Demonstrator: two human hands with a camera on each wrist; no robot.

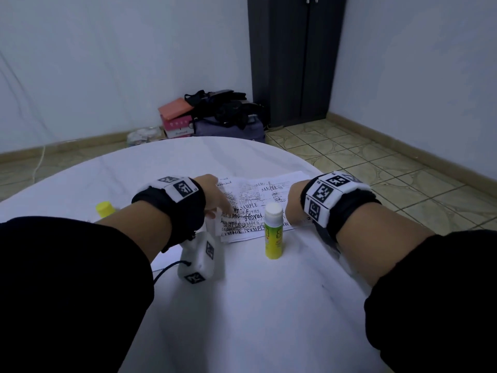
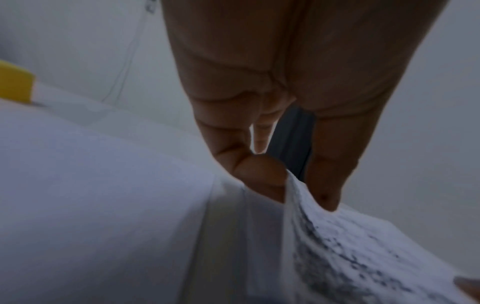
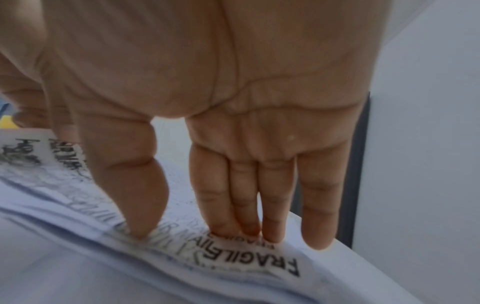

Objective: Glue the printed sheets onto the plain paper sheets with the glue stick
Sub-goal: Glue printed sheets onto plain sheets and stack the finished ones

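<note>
One uncapped glue stick (image 1: 273,232) stands upright on the white counter (image 1: 269,305), just in front of the stack of printed sheets (image 1: 258,200); its one yellow cap (image 1: 105,209) lies well to the stack's left. The left hand (image 1: 212,196) pinches the top sheet's left corner between thumb and fingertip. The right hand (image 1: 294,204) presses straight fingers (image 3: 223,195) on the stack's right end. Bare counter lies in front of the stack.
</note>
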